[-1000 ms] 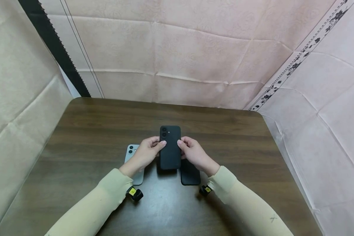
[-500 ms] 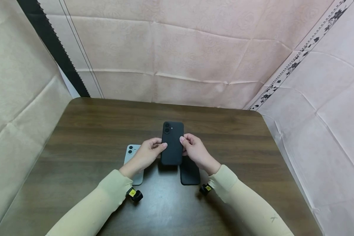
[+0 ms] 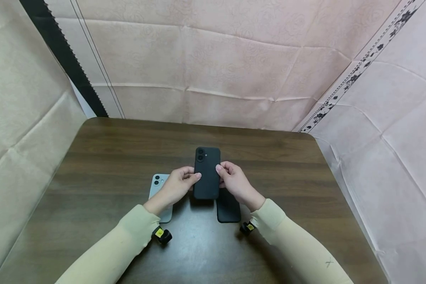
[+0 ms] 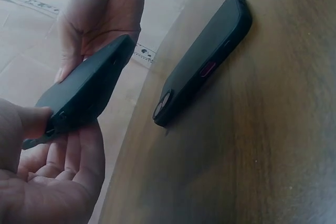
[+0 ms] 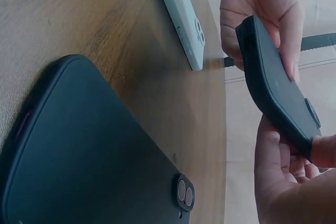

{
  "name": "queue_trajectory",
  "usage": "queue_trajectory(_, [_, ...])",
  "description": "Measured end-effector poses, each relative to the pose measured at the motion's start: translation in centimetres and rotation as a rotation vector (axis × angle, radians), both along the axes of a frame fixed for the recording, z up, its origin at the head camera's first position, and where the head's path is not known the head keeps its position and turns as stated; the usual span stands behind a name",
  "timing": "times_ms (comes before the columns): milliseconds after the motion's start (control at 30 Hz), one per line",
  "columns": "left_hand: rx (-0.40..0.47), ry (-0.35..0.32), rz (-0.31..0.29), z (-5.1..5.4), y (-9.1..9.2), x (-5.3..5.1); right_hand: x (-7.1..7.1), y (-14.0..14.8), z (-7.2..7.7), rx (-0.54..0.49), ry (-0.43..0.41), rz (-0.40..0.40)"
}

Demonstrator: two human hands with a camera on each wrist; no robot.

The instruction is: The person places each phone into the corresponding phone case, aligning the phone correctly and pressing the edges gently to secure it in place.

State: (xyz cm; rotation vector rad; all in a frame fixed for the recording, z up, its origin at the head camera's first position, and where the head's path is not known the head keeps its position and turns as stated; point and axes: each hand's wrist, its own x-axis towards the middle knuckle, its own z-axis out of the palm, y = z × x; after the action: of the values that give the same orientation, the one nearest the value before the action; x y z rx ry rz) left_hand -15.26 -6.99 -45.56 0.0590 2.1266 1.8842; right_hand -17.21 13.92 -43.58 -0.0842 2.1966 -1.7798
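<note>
A black phone (image 3: 206,173) is held above the table between both hands, its camera side facing up and the camera bump at its far left corner. My left hand (image 3: 179,183) pinches its left edge, thumb on top and curled fingers underneath. The right hand (image 3: 236,183) grips the opposite edge in the same way. Beneath the right hand a second black phone (image 3: 228,207) lies on the table, partly covered in the head view; its camera bump shows in the right wrist view. A light blue phone (image 3: 167,213) lies under my left wrist, camera side up.
The brown wooden table (image 3: 127,150) has rounded far corners. Pale cloth (image 3: 234,71) hangs behind it and along both sides. Each wrist carries a small black camera, the left wrist camera (image 3: 162,234) and the right wrist camera (image 3: 247,227).
The held black phone has moved slightly farther away and a little to the right, and tilts slightly. Both hands still grip it. The two phones on the table have not moved.
</note>
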Motion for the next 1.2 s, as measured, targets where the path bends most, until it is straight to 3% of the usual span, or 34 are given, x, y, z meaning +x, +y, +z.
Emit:
queue_trajectory(200, [-0.058, -0.036, -0.068, -0.30, 0.03, 0.19, -0.07, 0.20, 0.16, -0.036, -0.001, -0.036])
queue_trajectory(400, [-0.116, -0.033, -0.085, -0.19, 0.09, 0.52, -0.09, 0.21, 0.24, -0.028, -0.022, -0.047])
queue_trajectory(833, [-0.051, -0.003, -0.074, -0.44, -0.10, 0.39, -0.30, -0.08, 0.12, -0.014, -0.021, -0.087])
queue_trajectory(1200, [0.001, -0.047, -0.100, -0.49, -0.15, 0.65, -0.36, -0.13, 0.08, -0.025, -0.015, -0.120])
